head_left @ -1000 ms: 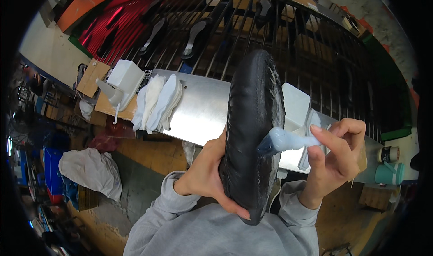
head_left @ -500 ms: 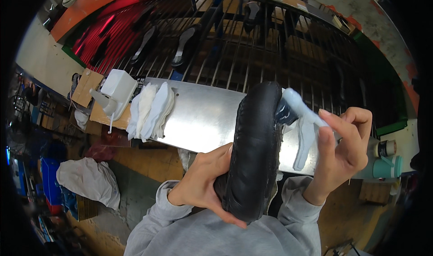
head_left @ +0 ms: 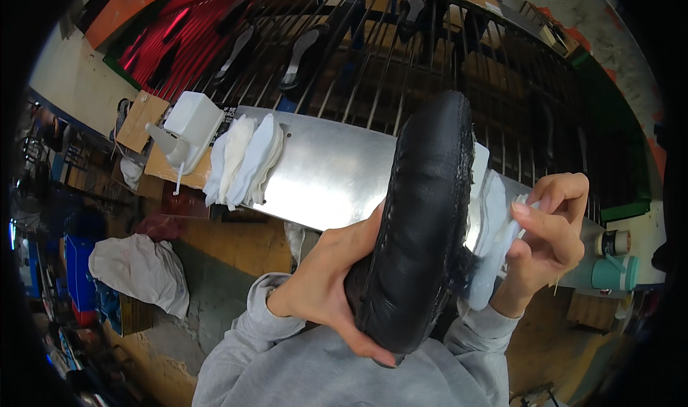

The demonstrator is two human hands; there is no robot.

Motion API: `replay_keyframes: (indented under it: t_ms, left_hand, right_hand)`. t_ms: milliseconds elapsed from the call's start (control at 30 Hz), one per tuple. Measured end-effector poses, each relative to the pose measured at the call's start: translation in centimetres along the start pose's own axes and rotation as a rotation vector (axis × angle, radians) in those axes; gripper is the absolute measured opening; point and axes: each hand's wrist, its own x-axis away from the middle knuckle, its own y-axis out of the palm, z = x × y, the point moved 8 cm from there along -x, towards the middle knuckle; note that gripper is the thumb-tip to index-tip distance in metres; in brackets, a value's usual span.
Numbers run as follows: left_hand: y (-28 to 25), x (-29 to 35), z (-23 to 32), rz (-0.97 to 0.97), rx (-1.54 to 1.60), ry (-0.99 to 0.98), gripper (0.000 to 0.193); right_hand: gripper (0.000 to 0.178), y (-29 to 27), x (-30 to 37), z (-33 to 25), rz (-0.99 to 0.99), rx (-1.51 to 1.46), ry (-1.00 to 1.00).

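Note:
A black leather shoe upper stands nearly upright before me, its creased rounded side toward me and its rough-edged underside turned right. My left hand is closed around its lower left part, thumb along the side. Between the thumb and fingers of my right hand is a pale blue brush. Its dark bristles point left at the underside's lower part; whether they touch is hidden by the shoe. Behind the brush, pale blue shoe-shaped pads lie on a metal plate, partly covered by the shoe.
More white and pale blue pads are stacked at the plate's left, beside a white plastic container. Beyond is a rack of metal bars with dark shoes, lit red at left. A teal jug stands right, a white bag lower left.
The brush has swung downward along the shoe's right side, from near its upper end to its lower part. The shoe has shifted slightly up and right, still in my left hand.

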Motion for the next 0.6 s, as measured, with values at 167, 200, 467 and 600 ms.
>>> replay_keyframes:
  t_ms: [167, 200, 467, 600]
  left_hand:
    - [0.1, -0.3, 0.3, -0.045, 0.000, -0.070, 0.152]
    - [0.0, -0.3, 0.1, -0.042, 0.002, -0.076, 0.153]
    - [0.2, -0.2, -0.5, -0.003, 0.100, -0.082, 0.159]
    - [0.0, -0.4, -1.0, 0.022, 0.145, -0.079, 0.162]
  right_hand:
    - [0.049, -0.4, -0.2, -0.5, -0.074, 0.010, -0.109]
    - [0.049, -0.3, -0.4, -0.5, -0.079, -0.002, -0.128]
    - [0.048, -0.2, -0.5, -0.9, -0.150, -0.009, -0.202]
    - [0.047, 0.0, -0.3, -0.7, -0.192, -0.013, -0.229]
